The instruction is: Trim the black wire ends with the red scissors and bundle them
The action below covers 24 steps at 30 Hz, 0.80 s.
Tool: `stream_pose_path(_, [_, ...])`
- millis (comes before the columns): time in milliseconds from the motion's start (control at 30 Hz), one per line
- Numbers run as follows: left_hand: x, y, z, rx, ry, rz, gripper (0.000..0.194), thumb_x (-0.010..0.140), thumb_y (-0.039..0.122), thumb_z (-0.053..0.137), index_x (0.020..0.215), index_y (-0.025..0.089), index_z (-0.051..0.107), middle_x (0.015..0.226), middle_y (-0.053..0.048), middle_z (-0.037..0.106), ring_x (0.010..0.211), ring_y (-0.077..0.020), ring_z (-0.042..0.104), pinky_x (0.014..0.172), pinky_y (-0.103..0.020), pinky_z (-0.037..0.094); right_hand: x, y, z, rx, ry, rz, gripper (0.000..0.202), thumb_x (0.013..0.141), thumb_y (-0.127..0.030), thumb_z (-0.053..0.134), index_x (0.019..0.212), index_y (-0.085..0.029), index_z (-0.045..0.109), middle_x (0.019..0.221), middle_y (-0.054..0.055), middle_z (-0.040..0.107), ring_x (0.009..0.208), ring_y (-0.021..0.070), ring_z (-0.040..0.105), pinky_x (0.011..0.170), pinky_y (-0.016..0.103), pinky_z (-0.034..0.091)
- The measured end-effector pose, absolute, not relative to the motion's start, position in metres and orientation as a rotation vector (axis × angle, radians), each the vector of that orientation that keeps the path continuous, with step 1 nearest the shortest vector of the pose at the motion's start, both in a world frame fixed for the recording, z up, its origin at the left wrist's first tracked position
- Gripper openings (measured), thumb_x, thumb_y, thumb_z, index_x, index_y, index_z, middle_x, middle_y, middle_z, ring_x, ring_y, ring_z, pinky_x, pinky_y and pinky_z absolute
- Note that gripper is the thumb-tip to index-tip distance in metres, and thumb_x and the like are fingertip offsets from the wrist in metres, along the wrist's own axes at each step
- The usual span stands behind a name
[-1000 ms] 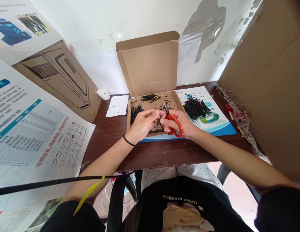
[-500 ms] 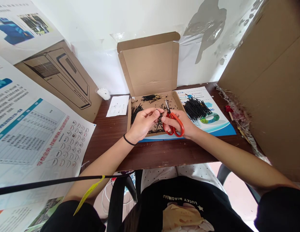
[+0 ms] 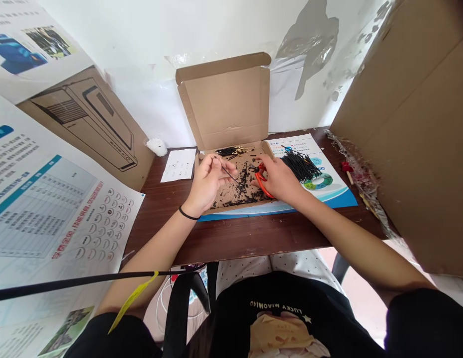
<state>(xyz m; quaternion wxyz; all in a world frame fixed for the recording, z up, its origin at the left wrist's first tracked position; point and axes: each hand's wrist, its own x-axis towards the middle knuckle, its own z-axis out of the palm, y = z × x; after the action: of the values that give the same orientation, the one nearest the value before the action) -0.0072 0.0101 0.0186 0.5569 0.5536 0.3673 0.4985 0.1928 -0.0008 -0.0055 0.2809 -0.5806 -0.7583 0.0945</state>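
My left hand (image 3: pixel 208 184) is closed on a thin black wire-like stick (image 3: pixel 228 173), pinched near its upper end and slanting down to the right over the open cardboard box (image 3: pixel 224 107). In my right hand (image 3: pixel 279 178) are red-handled scissors (image 3: pixel 264 187), their blades partly hidden by the fingers. Small black scraps (image 3: pixel 243 185) litter the box floor below both hands. At the back of the box lies a bundle of black sticks with gold-coloured ends (image 3: pixel 231 151). To the right of my right hand, a pile of plain black sticks (image 3: pixel 299 165) rests on a printed sheet (image 3: pixel 330 193).
A small white paper (image 3: pixel 179 166) with dark marks lies left of the box, near a white lump (image 3: pixel 156 146). Cardboard panels (image 3: pixel 406 139) and a printed poster (image 3: pixel 67 209) flank the brown table (image 3: pixel 216 241). Crumpled clear plastic (image 3: pixel 365 189) runs along the right.
My hands have drawn apart. The left moved left, so the stick it holds now shows. The scissors turned in my right hand, their blades now less visible.
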Motion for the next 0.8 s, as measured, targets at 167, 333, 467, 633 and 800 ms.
stream_pose_path(167, [-0.004, 0.008, 0.012, 1.365, 0.921, 0.994, 0.025, 0.095, 0.040, 0.054, 0.081, 0.019, 0.058, 0.059, 0.004, 0.041, 0.052, -0.0074, 0.041, 0.055, -0.022, 0.044, 0.191, 0.001, -0.009, -1.561, -2.302, 0.028, 0.060, 0.080, -0.012, 0.061, 0.138, 0.000, 0.048, 0.120, 0.022, 0.064, 0.114, 0.0353, 0.053, 0.101, 0.046, 0.043])
stream_pose_path(333, [-0.008, 0.009, 0.009, 1.518, 1.008, 0.872, 0.019, 0.091, 0.032, 0.057, 0.084, 0.016, 0.066, 0.061, 0.002, 0.048, 0.053, -0.0083, 0.044, 0.050, -0.022, 0.039, 0.194, 0.005, -0.016, -1.556, -2.352, 0.117, 0.052, 0.084, -0.011, 0.059, 0.135, -0.008, 0.057, 0.117, 0.020, 0.063, 0.110, 0.0323, 0.056, 0.096, 0.044, 0.047])
stream_pose_path(467, [-0.011, 0.009, 0.008, 1.949, 1.183, 0.833, 0.021, 0.091, 0.031, 0.056, 0.081, 0.016, 0.067, 0.065, 0.000, 0.063, 0.055, -0.0099, 0.054, 0.054, -0.023, 0.042, 0.199, 0.006, -0.011, -1.378, -2.171, 0.189, 0.029, 0.091, -0.017, 0.050, 0.110, -0.014, 0.071, 0.105, 0.014, 0.067, 0.101, 0.0252, 0.060, 0.089, 0.039, 0.047])
stream_pose_path(633, [-0.010, 0.007, 0.005, 2.337, 1.191, 0.930, 0.021, 0.092, 0.026, 0.056, 0.078, 0.017, 0.069, 0.069, 0.000, 0.071, 0.061, -0.0114, 0.061, 0.061, -0.023, 0.046, 0.193, 0.000, 0.001, -1.118, -2.100, 0.474, 0.027, 0.095, -0.031, 0.048, 0.091, -0.016, 0.070, 0.083, 0.005, 0.068, 0.074, 0.0142, 0.057, 0.070, 0.027, 0.042])
stream_pose_path(800, [-0.008, 0.005, 0.000, 2.755, 1.020, 1.108, 0.018, 0.094, 0.024, 0.055, 0.085, 0.016, 0.069, 0.079, -0.003, 0.072, 0.070, -0.0133, 0.065, 0.067, -0.024, 0.049, 0.186, -0.004, 0.000, -1.100, -2.112, 0.596, 0.030, 0.093, -0.031, 0.046, 0.070, -0.018, 0.060, 0.057, -0.004, 0.051, 0.055, 0.0088, 0.041, 0.059, 0.024, 0.032])
